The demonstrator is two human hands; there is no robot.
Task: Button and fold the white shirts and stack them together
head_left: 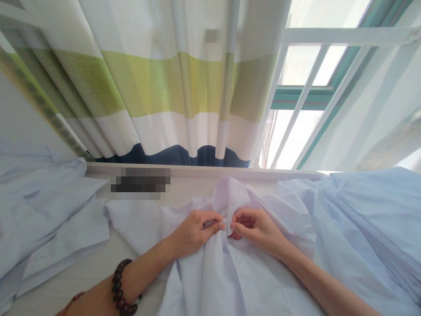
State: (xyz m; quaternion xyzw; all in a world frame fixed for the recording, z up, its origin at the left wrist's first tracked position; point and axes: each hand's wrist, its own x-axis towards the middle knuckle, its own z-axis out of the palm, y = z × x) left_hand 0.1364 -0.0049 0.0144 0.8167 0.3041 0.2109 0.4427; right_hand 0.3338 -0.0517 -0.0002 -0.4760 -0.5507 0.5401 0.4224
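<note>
A white button-up shirt [210,272] lies spread in front of me, its collar [230,195] pointing away. Just below the collar, my left hand [199,230] pinches one edge of the front placket between thumb and fingers. My right hand [251,226] is closed on the facing edge, thumb against curled fingers, close beside the left. A small pale button [238,259] shows on the placket below the right hand. Whatever lies right between the fingertips is too small to make out.
More white garments [49,219] are heaped at the left. A folded pile of pale cloth [371,219] rises at the right. Behind the bed edge [197,171] hang striped curtains [158,83]; white rails [309,96] stand before a window. A blurred dark patch [141,182] is at the back left.
</note>
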